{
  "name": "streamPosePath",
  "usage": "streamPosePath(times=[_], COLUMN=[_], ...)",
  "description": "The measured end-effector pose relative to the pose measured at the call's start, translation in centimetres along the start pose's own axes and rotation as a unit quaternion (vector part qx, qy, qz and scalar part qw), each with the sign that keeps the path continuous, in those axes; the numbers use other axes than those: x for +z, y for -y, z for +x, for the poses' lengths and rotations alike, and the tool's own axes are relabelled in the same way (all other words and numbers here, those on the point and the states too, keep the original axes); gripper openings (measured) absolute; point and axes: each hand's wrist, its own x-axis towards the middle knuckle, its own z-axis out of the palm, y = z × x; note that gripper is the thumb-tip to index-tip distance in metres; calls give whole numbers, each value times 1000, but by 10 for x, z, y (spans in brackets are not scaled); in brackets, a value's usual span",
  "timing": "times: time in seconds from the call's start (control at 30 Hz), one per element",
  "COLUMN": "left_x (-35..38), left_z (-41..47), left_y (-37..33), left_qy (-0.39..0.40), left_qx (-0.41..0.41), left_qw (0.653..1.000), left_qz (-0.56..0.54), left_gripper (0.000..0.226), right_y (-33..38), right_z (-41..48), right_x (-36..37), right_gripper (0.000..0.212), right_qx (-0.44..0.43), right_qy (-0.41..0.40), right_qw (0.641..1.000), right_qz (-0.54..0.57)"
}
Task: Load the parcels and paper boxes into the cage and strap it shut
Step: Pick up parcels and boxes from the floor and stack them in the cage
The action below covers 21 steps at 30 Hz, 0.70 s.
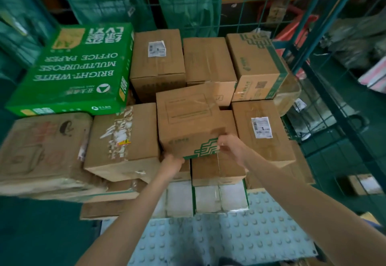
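"Brown cardboard filled most of my feed. The cardboard box point(188, 117) was tilted over the middle of the stack inside the cage point(325, 42), with its near edge towards the camera."

"Who had hold of it?"

"Both hands. The right hand point(230, 147) gripped the near right corner, its fingers curled onto the green printed pattern. The left hand point(172, 160) was at the near left bottom edge. Its fingers went under the box and out of sight, so I could not tell whether they curled or lay flat."

"Did the box rest on anything?"

"I could not tell from my screen. Just left of it lay the torn-label box point(123, 136), and just right of it the labelled box point(261, 132). Three more cartons stood in a row behind it."

"And the paper?"

"The green paper box point(77, 67) lay at the back left of the stack, tilted, its print upside down to me. Below it sat a worn carton point(41, 148) wrapped in clear film. White packs point(208, 199) showed under the stack, above a pale studded mat point(219, 240). Green sacks point(188, 4) hung beyond the mesh."
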Motion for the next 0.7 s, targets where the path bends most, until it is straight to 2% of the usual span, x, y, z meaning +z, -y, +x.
streamPosePath(times=[0.07, 0.1, 0.23, 0.27, 0.33, 0.43, 0.53, 0.6, 0.7], left_x=[0, -1, 0, 0, 0, -2, -5, -7, -10], left_z=[4, 6, 6, 3, -1, -6, -6, -2, 11], left_y=[2, 3, -8, -14, -26, -41, -54, -60, -62], left_qy=[8, 13, 43, 44, 39, 22, 13, 9, -14], left_qx=[-20, -21, -21, -11, 6, 10, -5, -20, -37], left_qw=[997, 993, 950, 938, 919, 899, 883, 890, 907], left_qz=[-69, -116, -310, -345, -392, -436, -470, -456, -420], left_gripper=[61, 61, 40, 34, 36, 55, 62, 61, 57], right_y=[1, 1, 13, 17, 26, 35, 36, 36, 37], right_z=[-2, -1, 6, 8, 9, 12, 17, 23, 34], right_x=[4, 4, -2, -2, 1, 8, 9, 9, 11], right_gripper=[9, 7, 45, 50, 44, 35, 35, 32, 34], right_qx=[1, -1, -11, -10, -17, -19, -17, -13, -1], right_qy=[31, 42, 57, 48, 31, 15, 41, 47, 9], right_qw=[1000, 999, 996, 997, 998, 998, 995, 994, 997], right_qz=[-5, 14, 64, 60, 54, 62, 89, 96, 79])
